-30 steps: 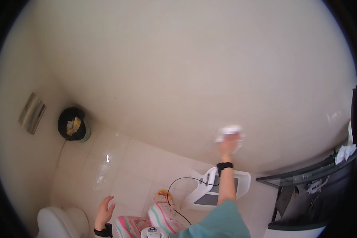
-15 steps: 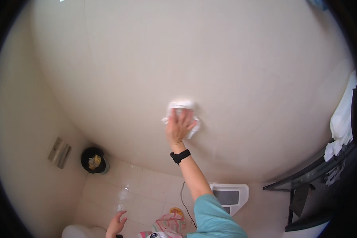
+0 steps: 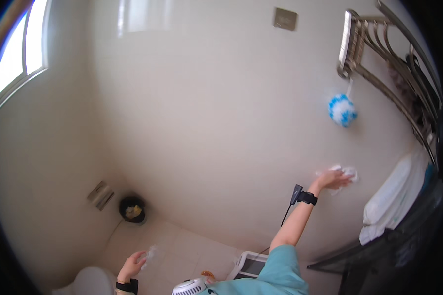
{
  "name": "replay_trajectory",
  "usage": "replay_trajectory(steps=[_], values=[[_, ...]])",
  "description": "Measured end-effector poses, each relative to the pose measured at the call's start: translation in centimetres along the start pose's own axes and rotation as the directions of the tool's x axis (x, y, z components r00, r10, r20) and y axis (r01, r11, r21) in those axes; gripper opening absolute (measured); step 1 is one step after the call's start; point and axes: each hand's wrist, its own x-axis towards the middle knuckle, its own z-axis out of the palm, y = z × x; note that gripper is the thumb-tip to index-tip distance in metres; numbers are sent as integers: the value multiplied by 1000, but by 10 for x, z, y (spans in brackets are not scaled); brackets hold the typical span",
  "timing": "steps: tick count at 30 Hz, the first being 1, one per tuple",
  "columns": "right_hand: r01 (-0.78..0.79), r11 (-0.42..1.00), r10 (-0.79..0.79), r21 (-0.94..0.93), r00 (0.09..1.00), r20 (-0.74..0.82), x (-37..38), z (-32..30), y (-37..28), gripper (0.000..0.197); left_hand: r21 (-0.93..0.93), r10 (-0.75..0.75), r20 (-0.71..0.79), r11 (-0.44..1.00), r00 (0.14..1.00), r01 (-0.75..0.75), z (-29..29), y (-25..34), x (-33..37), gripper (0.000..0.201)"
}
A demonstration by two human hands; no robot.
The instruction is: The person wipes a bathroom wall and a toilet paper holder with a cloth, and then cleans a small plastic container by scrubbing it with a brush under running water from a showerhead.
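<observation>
My right hand (image 3: 332,180) presses a crumpled white cloth (image 3: 351,173) against the pale wall (image 3: 221,132), right of the middle. The cloth sticks out around the fingers, and the arm is stretched out to the right. Down at the lower left, my left hand (image 3: 131,265) hangs over the tiled floor with its fingers loosely apart. I see nothing held in it; a bright patch beside its fingertips looks like a reflection on the floor.
A metal rack (image 3: 379,73) with a hanging blue-and-white bath puff (image 3: 342,110) juts out at upper right. Below it, a white plastic bag (image 3: 391,196) hangs by a dark stand. A bin (image 3: 132,210), toilet (image 3: 91,282) and white-framed tray (image 3: 251,264) stand low down.
My right hand has slid the cloth to the right along the wall. The view has shifted upward, bringing the window, rack and bath puff into sight. My left hand remains low and empty.
</observation>
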Motion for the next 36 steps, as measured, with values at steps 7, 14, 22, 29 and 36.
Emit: replay_trajectory(steps=[7, 14, 22, 29, 36], values=[[261, 961, -271, 95, 957, 100, -122, -27, -137, 49, -83, -212, -165, 976, 963, 201, -15, -2, -66, 39], [741, 194, -966, 643, 29, 258, -353, -63, -253, 48, -49, -142, -356, 990, 924, 133, -12, 3, -108, 40], [-786, 407, -477, -465, -617, 626, -568, -121, -263, 35, -374, -407, -614, 904, 676, 205, 32, -19, -216, 40], [79, 278, -812, -957, -513, -278, -491, -441, -274, 51, -606, -635, -632, 763, 444, 228, 68, -48, -313, 40], [306, 366, -736, -879, -482, -475, -494, -587, -250, 55, -488, -568, -731, 822, 379, 293, -4, -68, -338, 40]])
